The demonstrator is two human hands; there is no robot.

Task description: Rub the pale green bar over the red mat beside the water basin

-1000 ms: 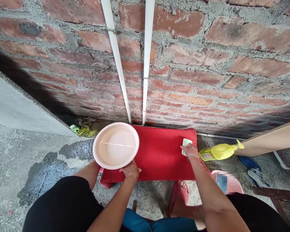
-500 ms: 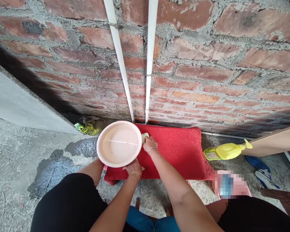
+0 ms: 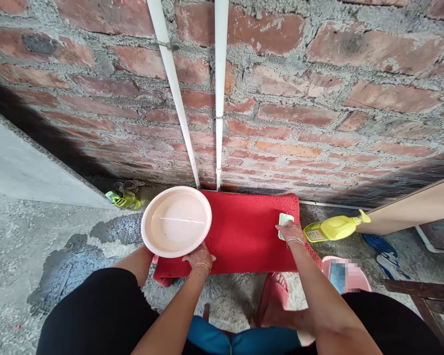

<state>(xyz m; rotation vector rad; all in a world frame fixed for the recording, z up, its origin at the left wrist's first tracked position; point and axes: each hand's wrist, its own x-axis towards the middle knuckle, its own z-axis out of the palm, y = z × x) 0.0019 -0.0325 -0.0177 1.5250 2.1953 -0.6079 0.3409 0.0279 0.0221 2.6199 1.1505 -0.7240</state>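
A red shaggy mat point(image 3: 249, 231) lies spread over a low support in front of me. My right hand point(image 3: 292, 230) is closed around a pale green, flat rectangular scrub brush point(image 3: 286, 218) near the mat's right edge; the brush's underside is hidden. On the mat's left end sits a round pale pink basin point(image 3: 175, 222) with clear liquid in it. My left hand point(image 3: 200, 257) lies flat on the mat at the basin's near rim, thumb spread to the right. Its fingertips are partly hidden by the rim.
A yellow pump bottle point(image 3: 333, 228) stands right of the mat, above a pink tub point(image 3: 357, 276), partly pixelated. Another yellow-green bottle point(image 3: 128, 200) is at the left. White pipes point(image 3: 219, 98) run down the brick wall point(image 3: 296, 113). Wet patches point(image 3: 70, 271) darken the concrete.
My right hand has slid the scrub brush from beside the basin across to the mat's right edge. My left hand stays by the basin. A pink-slippered foot now shows below the mat.
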